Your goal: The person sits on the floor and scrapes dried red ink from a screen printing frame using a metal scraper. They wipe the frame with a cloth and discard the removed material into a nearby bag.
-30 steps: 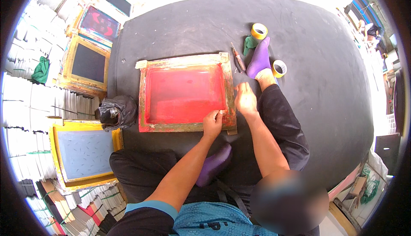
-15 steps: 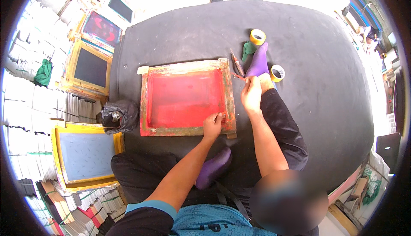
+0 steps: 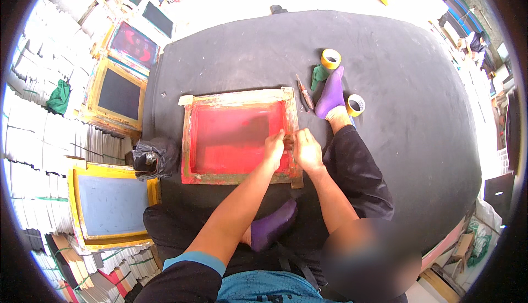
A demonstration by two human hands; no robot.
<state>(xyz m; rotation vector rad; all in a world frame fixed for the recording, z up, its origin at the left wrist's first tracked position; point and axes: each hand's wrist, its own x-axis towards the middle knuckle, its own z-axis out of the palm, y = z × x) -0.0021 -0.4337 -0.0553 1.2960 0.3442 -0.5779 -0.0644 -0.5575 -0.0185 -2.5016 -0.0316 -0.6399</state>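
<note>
A wooden screen-printing frame (image 3: pixel 240 180) with red-stained mesh (image 3: pixel 231 138) lies on the black surface in front of me. My left hand (image 3: pixel 274 148) is closed over the inner right edge of the mesh, fingertips pinched. Close beside it, my right hand (image 3: pixel 307 148) is closed above the frame's right rail. A small brownish patch shows between the two hands; whether it is a strip they grip or part of the frame, I cannot tell. Just beyond them lies a slim pointed tool with a reddish handle (image 3: pixel 306 94).
Two yellow tape rolls (image 3: pixel 331 59) (image 3: pixel 356 105) and a green cloth (image 3: pixel 318 76) lie around my purple-socked foot (image 3: pixel 331 94). A black plastic bag (image 3: pixel 157 159) sits left of the frame. More framed screens (image 3: pixel 113 204) and stacked paper (image 3: pixel 33 143) line the left side.
My right hand has come down and left from beside my foot, where it held a thin reddish strip, to meet my left hand. The whole view has shifted slightly.
</note>
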